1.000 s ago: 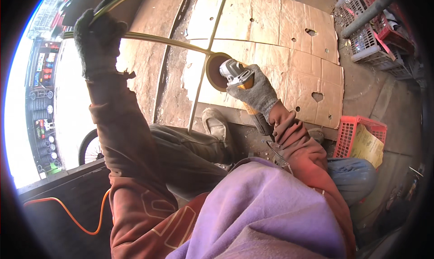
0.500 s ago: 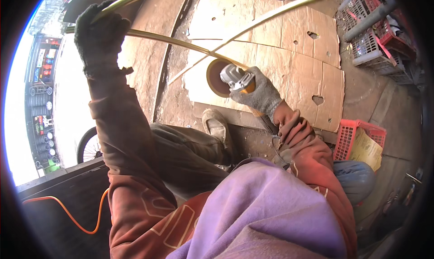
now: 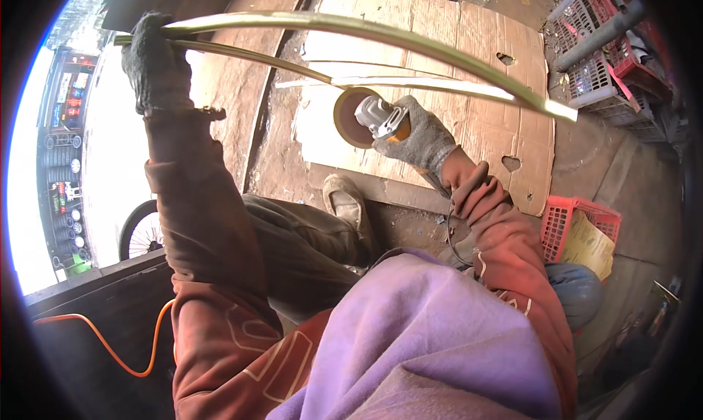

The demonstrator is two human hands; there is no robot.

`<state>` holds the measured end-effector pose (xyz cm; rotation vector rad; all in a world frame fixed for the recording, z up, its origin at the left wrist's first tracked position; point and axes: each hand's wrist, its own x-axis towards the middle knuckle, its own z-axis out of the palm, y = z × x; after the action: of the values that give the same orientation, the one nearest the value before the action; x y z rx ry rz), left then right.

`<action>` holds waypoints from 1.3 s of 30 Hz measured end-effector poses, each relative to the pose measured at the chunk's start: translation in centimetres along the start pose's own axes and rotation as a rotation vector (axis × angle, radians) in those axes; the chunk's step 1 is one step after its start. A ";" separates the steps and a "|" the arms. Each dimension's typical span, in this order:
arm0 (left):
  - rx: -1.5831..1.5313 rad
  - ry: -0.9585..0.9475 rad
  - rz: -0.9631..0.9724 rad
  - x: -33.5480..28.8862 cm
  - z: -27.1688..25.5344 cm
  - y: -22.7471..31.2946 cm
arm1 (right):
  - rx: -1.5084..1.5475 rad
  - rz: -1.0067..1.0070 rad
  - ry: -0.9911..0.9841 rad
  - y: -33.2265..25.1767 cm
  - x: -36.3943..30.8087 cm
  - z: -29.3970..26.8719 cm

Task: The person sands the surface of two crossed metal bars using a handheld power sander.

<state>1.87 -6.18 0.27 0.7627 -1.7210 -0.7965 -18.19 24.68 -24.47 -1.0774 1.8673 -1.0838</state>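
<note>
In a dark work glove, my left hand (image 3: pixel 157 72) is closed around one end of a brass-coloured metal tube frame (image 3: pixel 381 30). The frame's curved bars stretch across to the far right, above the cardboard. My right hand (image 3: pixel 423 138), in a grey glove, grips an angle grinder (image 3: pixel 378 115) with a silver head and a yellow-orange body. Its round brown disc (image 3: pixel 346 127) faces the frame, with the rim at or very close to the end of a thin lower bar. Whether they touch, I cannot tell.
Flattened cardboard (image 3: pixel 454 142) lies on the ground under the work. Beside my right leg stands a red plastic crate (image 3: pixel 560 218) holding a yellowish sheet (image 3: pixel 589 244). Grey and red crates (image 3: pixel 586 76) are stacked at far right. An orange cord (image 3: pixel 110 358) runs at lower left.
The tube frame has turned in my left hand: its far right end swung down towards me, and the crossing bar now lies flatter. The grinder in my right hand moved slightly farther away.
</note>
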 end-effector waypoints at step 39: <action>-0.347 -0.620 -0.158 3.3 2.2 2.4 | -0.054 -0.075 0.047 0.9 2.8 -4.7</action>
<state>-1.35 -7.12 3.47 0.4342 -1.9889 -1.5132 -23.61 23.84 -23.90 -1.1707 1.9164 -1.1150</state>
